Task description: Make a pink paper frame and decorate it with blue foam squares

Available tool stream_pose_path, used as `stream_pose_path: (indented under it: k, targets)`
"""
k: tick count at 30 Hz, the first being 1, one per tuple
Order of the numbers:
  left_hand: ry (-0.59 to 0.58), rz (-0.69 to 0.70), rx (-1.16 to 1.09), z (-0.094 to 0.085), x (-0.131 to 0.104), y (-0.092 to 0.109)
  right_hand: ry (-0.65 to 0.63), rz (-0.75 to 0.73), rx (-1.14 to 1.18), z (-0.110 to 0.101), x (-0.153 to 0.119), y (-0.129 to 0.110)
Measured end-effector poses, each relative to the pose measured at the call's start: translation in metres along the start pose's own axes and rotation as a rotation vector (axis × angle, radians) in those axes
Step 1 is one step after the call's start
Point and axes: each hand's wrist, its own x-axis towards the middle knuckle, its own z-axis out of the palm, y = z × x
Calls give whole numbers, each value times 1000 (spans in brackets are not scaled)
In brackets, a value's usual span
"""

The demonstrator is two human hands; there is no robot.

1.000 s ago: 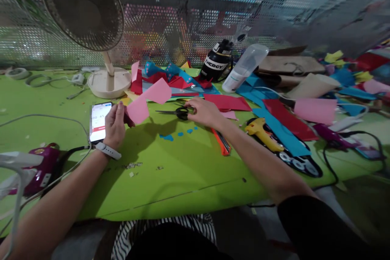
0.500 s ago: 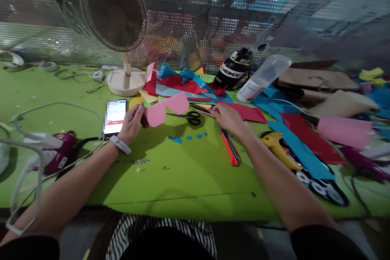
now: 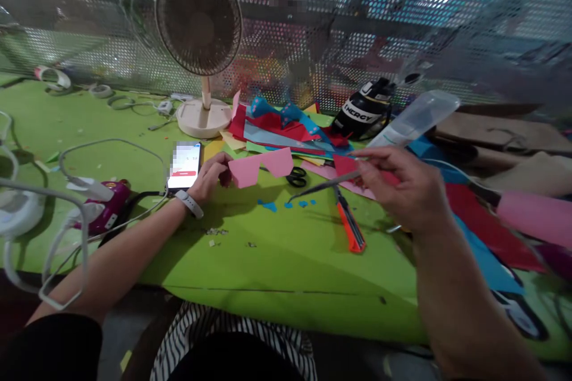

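Observation:
My left hand [image 3: 213, 177] is closed on the left end of a pink cutout [image 3: 261, 168] with two angular lobes, held up off the table. In my right hand [image 3: 397, 184] is a pair of dark tweezers [image 3: 326, 183], pointing left and down. Their curved tip is over or close to the small blue scraps [image 3: 288, 205] lying in a row; I cannot tell if it touches one. Black-handled scissors [image 3: 297, 177] lie behind the cutout, their blades partly hidden. An orange utility knife [image 3: 351, 223] rests on the table below the tweezers.
Left of my left hand lies a lit phone [image 3: 184, 165], with cables and a purple power strip [image 3: 106, 205]. Behind stand a fan [image 3: 201, 116], stacked coloured sheets [image 3: 277, 128], a black bottle [image 3: 360, 112] and a clear bottle [image 3: 417, 116]. More sheets and brown paper [image 3: 487, 131] lie right.
My right hand has lifted off the table among the papers and come nearer with the tweezers, which now point at the blue scraps. My left hand still holds the pink cutout. The view has shifted.

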Motion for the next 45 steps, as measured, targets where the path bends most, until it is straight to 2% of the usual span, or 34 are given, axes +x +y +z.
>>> stream_pose_path:
  k: [3, 5, 8, 10, 13, 15, 17, 23, 32, 39, 45]
  targets:
    - [-13, 7, 41, 3, -1, 3, -223, -175, 37, 9, -16, -16]
    - [-7, 11, 63, 5, -1, 5, -252, -223, 61, 19, -25, -22]
    - [15, -4, 57, 7, 1, 7, -290, -115, 198, 32, -35, -27]
    - [24, -15, 41, 7, 2, 7, -418, -70, 274, 40, -38, -28]
    - [17, -5, 35, 6, 2, 6, -634, -69, 257, 50, -39, -28]
    - [5, 8, 39, 6, 2, 6, -689, -29, 234, 55, -39, -26]
    - [-3, 18, 41, 5, 2, 5, -679, 17, 244, 59, -40, -22]
    - [-11, 2, 28, 5, 2, 5, -456, 217, 366, 64, -48, -4]
    - [17, -31, 9, 8, 4, 8, -502, 281, 398, 68, -49, 1]
    - [-11, -21, -2, 9, 3, 10, -401, 331, 482, 71, -52, 6]
    - [-36, -6, 2, 8, 2, 9, -436, 332, 438, 73, -54, 4]
